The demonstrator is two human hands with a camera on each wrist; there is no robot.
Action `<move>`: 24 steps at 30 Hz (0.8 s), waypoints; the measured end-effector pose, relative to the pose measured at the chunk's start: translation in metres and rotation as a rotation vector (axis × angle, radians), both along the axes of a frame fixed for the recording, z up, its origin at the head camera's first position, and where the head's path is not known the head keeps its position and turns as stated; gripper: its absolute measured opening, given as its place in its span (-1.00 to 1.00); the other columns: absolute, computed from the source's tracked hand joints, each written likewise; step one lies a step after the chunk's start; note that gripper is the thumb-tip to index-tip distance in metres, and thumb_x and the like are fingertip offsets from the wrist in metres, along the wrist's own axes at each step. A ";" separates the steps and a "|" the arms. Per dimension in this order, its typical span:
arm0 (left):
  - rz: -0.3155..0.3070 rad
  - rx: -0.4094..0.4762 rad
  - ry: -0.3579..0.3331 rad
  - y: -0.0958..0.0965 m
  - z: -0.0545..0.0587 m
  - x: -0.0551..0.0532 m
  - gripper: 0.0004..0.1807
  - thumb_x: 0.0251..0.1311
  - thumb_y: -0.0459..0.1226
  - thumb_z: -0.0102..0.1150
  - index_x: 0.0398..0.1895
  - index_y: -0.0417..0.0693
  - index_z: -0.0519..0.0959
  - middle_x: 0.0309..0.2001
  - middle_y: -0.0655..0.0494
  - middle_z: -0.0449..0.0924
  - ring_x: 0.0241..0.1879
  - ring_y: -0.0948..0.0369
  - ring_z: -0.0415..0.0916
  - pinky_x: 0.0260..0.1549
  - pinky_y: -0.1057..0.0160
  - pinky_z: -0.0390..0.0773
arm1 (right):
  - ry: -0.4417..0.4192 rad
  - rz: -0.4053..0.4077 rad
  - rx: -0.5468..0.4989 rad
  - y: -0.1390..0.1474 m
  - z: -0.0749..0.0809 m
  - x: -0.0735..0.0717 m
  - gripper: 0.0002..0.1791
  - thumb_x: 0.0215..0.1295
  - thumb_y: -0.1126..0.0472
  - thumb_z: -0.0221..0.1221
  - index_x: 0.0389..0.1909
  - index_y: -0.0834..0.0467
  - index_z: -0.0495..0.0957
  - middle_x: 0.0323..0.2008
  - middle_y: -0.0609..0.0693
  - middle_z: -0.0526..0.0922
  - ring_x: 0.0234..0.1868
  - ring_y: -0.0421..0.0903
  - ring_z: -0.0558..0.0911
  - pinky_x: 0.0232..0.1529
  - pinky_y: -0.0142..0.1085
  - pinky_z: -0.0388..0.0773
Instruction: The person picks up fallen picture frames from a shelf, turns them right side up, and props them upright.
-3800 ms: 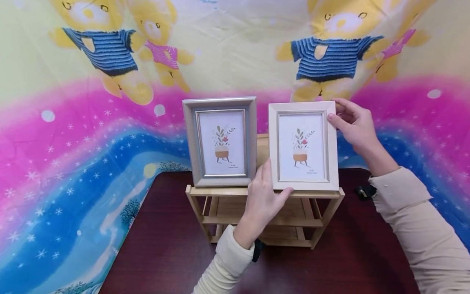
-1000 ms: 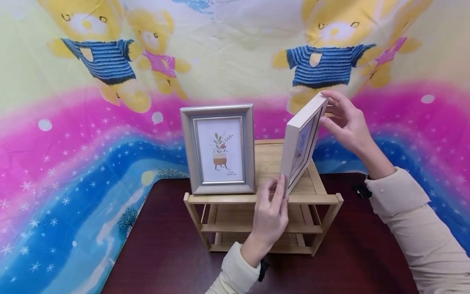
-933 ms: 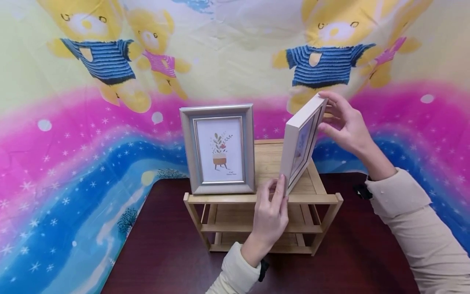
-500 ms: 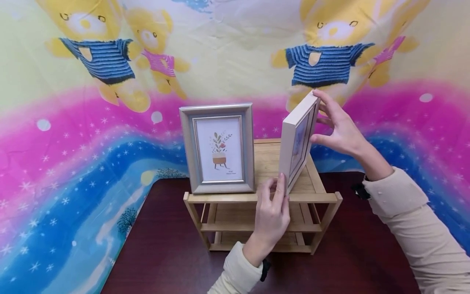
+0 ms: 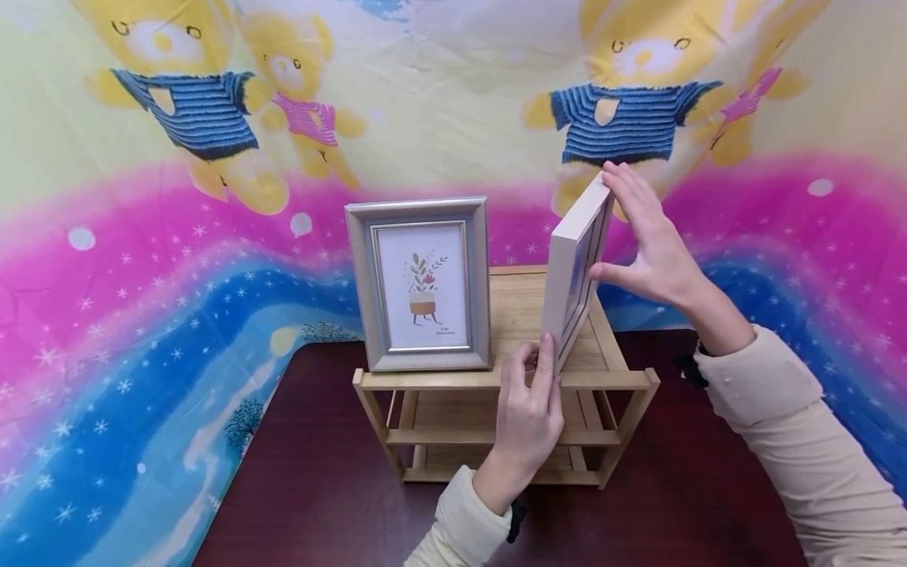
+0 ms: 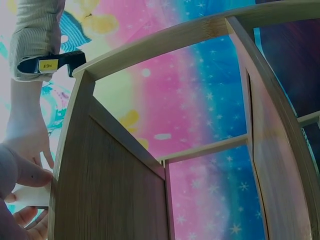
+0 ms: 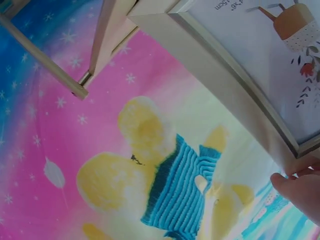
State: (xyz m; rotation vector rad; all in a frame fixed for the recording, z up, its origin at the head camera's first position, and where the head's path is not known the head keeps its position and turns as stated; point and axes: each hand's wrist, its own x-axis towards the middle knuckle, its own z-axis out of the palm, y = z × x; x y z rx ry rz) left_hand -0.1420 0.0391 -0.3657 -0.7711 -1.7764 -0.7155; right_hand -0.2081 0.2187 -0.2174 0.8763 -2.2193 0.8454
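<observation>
A white picture frame (image 5: 563, 283) stands turned edge-on at the right of the wooden rack's top, its face angled to the right. My left hand (image 5: 527, 417) pinches its lower near corner; in the left wrist view, a white bit of the frame (image 6: 31, 196) shows between thumb and fingers. My right hand (image 5: 659, 256) holds the far side, fingertips at the top corner and thumb lower down. Part of that hand (image 7: 302, 190) grips the frame's corner in the right wrist view. A grey-silver picture frame (image 5: 425, 287) with a potted-plant print stands upright at the left.
The tiered wooden rack (image 5: 425, 382) stands on a dark red-brown table (image 5: 305, 472). Behind it hangs a bright cloth (image 5: 453, 94) printed with teddy bears and snowflakes. Its lower shelves (image 5: 460, 413) show below the top rail.
The white frame, facing front earlier, is turned edge-on. In the last second it shifts slightly left at the top. My right thumb slides lower while its fingers spread up to the top corner.
</observation>
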 end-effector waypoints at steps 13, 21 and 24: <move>0.014 -0.001 -0.007 0.005 -0.002 0.002 -0.25 -0.22 -0.58 0.21 0.21 -0.39 0.27 -0.10 -0.20 0.29 -0.19 0.07 0.36 -0.18 0.34 0.49 | -0.134 -0.061 0.062 -0.006 0.006 0.013 0.20 -0.17 -0.26 0.32 0.40 0.20 -0.07 0.41 0.06 -0.12 0.40 -0.05 -0.17 0.25 0.19 -0.16; 0.038 -0.013 0.006 0.006 -0.002 0.002 -0.26 -0.21 -0.55 0.22 0.20 -0.40 0.28 -0.09 -0.20 0.29 -0.18 0.06 0.36 -0.17 0.33 0.49 | -0.114 -0.078 0.091 -0.007 0.010 0.017 0.13 -0.18 -0.12 0.37 0.37 0.21 0.00 0.39 0.11 -0.04 0.39 -0.02 -0.09 0.24 0.18 -0.04; 0.044 -0.019 0.003 0.007 -0.001 0.002 -0.25 -0.22 -0.54 0.25 0.19 -0.41 0.28 -0.09 -0.20 0.30 -0.18 0.06 0.36 -0.17 0.34 0.49 | -0.069 -0.066 0.096 -0.007 0.010 0.017 0.09 -0.16 -0.18 0.34 0.34 0.24 0.07 0.36 0.14 0.04 0.38 0.01 -0.02 0.22 0.17 0.02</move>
